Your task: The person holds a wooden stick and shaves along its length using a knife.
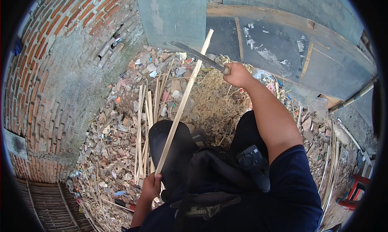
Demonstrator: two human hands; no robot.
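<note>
Rubble (113, 147) lies below; the pale strip (184, 102) slants forward, slightly right.

Shows pale cream along the wooden strip (181, 110) in the left fingers (157, 176), dark grey on the machete (188, 49) left of the right fingers (229, 70). Runs in orange-red rows on the brick wall (42, 84) left of both, and reads blue-grey on the panel (171, 15) beyond them.

Pale wd. strip (184, 102), machete (214, 63) x-wise
</note>
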